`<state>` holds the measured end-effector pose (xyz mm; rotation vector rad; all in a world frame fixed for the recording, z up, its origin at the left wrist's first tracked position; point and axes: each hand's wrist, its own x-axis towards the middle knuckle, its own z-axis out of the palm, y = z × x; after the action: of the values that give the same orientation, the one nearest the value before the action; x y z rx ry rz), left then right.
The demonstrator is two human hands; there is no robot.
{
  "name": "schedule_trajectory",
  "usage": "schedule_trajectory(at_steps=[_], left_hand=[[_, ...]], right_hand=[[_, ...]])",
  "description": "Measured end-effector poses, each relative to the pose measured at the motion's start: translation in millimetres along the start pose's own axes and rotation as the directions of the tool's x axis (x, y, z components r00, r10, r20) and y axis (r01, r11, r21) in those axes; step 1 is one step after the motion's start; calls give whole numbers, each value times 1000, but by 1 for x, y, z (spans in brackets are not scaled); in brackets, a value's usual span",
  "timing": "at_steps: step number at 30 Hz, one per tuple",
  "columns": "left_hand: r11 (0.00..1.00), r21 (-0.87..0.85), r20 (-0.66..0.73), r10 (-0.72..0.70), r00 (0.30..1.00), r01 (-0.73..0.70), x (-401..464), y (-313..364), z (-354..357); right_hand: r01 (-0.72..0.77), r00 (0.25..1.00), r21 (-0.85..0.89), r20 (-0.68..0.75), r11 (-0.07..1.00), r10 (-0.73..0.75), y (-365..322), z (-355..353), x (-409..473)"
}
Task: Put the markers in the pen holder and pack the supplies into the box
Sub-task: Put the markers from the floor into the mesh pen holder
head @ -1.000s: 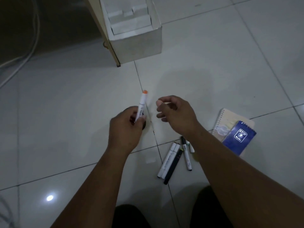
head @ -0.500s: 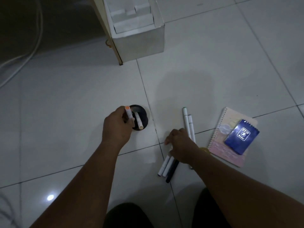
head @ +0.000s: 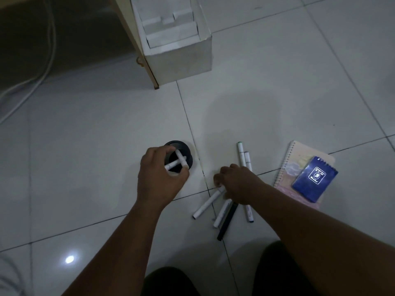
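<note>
A dim, tiled floor point(head: 277, 82) is seen from above. A low, round, black pen holder point(head: 188, 155) stands on it near the middle of the view, just left of a grout line. Two white markers point(head: 180, 159) lean crossed inside the holder, their ends sticking out over its rim. The left hand point(head: 159, 176) is curled over the near side of the holder, with its fingers touching the markers' ends; whether anything is gripped cannot be told.

To the right of the grout line, several markers lie loose on the floor. A white marker point(head: 206, 205) lies slanted, its upper end under the right hand point(head: 237, 182), whose fingers are bent down upon it; a firm grasp cannot be told. Beside it lie another white marker point(head: 222, 213) and a black marker point(head: 227, 222), side by side. Two more white markers, one with a green tip point(head: 241, 152), lie nearly lengthwise beyond the right hand and pass under it.

Further right, a spiral notebook point(head: 299, 159) with a pale cover lies flat, and a small blue notepad point(head: 314, 178) rests on top of it. At the far edge of the view, an open white box point(head: 183, 58) with white card inserts stands on the floor against a pale wooden panel point(head: 136, 41).
</note>
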<state>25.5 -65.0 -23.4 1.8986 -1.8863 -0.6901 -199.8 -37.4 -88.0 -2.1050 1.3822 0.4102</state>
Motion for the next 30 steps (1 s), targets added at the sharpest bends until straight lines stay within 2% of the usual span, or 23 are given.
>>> schedule_trajectory(at_steps=[4, 8, 11, 14, 18, 20, 22, 24, 27, 29, 30], left_hand=[[1000, -15, 16, -20, 1000, 20, 1, 0, 3], [997, 73, 7, 26, 1000, -27, 3, 3, 3], [986, 141, 3, 85, 996, -84, 4, 6, -2], [961, 190, 117, 179, 977, -199, 4, 15, -6], [899, 200, 281, 327, 902, -388, 7, 33, -4], [914, 132, 320, 327, 889, -383, 9, 42, -5], [954, 29, 327, 273, 904, -299, 10, 49, -7], [969, -31, 282, 242, 928, -244, 11, 53, -12], [980, -79, 74, 190, 979, -184, 10, 55, -23], [982, -173, -104, 53, 993, -70, 10, 53, -33], [975, -223, -165, -20, 986, -17, 11, 51, -37]], right_hand=[[24, 999, -153, -28, 988, -28, -1, 7, -3], [9, 998, -131, -61, 991, -17, 5, 12, -6], [-56, 996, 54, -69, 997, 59, 6, 3, -5], [-49, 989, 301, -120, 952, 89, 5, -28, -8], [10, 953, 390, -284, 921, 109, 0, -88, -25], [28, 937, 469, -320, 883, 140, -5, -113, -35], [49, 925, 540, -342, 840, 165, -12, -131, -43], [85, 899, 571, -398, 817, 184, -19, -139, -49], [141, 832, 690, -471, 710, 293, -25, -132, -49], [80, 814, 660, -476, 747, 333, -23, -112, -44], [20, 838, 611, -442, 791, 320, -21, -98, -40]])
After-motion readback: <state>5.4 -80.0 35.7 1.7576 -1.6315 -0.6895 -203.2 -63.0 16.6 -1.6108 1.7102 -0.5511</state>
